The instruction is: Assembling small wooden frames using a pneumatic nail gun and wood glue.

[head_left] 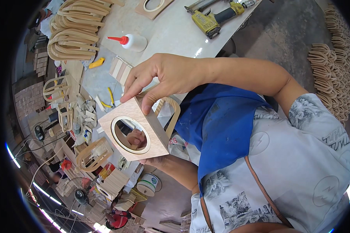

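Between my two hands is a small square wooden box (156, 125), tilted. A round hole in its face is edged by a paler wooden ring (113, 130). My right hand (159, 75) grips it from above, thumb on the side wall and fingertips at the upper corner. From underneath, my left hand (135, 138) supports the box; its curled fingers show through the hole, while the rest is mostly hidden. A curved wooden loop (174, 116) appears right behind the box; whether they are joined I cannot tell.
On the table (167, 35) are a white bottle with a red nozzle (135, 42), a yellow nail gun (207, 24), a yellow knife (97, 63), yellow-handled pliers (111, 96) and a holed panel (159, 11). Curved frames (72, 42) stack at left. Beyond stand a bucket (147, 186) and fan (81, 196).
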A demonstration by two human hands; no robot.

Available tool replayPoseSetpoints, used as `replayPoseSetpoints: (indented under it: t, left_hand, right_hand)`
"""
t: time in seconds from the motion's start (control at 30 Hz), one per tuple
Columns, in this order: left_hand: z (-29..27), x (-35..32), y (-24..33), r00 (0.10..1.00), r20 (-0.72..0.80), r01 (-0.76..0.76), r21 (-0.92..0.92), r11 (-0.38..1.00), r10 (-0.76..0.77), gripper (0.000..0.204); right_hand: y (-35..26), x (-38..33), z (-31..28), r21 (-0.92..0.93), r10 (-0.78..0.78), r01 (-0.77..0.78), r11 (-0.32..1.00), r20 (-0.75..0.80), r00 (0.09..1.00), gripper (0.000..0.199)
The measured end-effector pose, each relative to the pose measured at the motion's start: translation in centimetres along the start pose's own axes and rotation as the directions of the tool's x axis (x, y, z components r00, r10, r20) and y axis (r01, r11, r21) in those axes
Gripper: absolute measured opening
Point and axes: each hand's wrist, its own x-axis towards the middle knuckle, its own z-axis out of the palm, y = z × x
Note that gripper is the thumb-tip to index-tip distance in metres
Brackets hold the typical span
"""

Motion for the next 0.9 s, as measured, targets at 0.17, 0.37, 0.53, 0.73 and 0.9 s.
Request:
replayPoseSetpoints:
  t: [0.17,0.37,0.53,0.73,0.9]
  left_hand:
    - [0.5,0.0,0.0,1.0,-0.025,-0.013,-0.005,1.0,0.013,0.08]
    - [2.9,0.9,1.3,0.994,-0.112,-0.002,0.003,1.0,0.003,0.075]
    - [0.4,0.8,-0.5,0.994,-0.104,-0.015,-0.004,1.0,0.014,0.08]
    - [1.2,0.8,-0.3,0.995,-0.102,-0.01,-0.014,1.0,0.009,0.125]
    - [3.3,1.3,1.3,0.987,-0.16,0.003,0.023,1.0,0.001,0.137]
  right_hand:
    - [-0.1,-0.2,0.1,0.005,-0.018,0.018,1.0,-0.014,1.0,0.042]
    - [0.2,-0.4,0.0,0.045,0.004,-0.003,0.999,-0.024,1.0,0.041]
    - [0.0,-0.6,-0.2,0.009,0.014,-0.014,1.0,-0.018,1.0,0.043]
    - [0.3,-0.9,-0.7,0.023,-0.008,0.009,1.0,-0.01,1.0,0.045]
    - [0.8,-1.5,-1.0,-0.096,-0.042,0.041,0.995,-0.018,0.999,0.053]
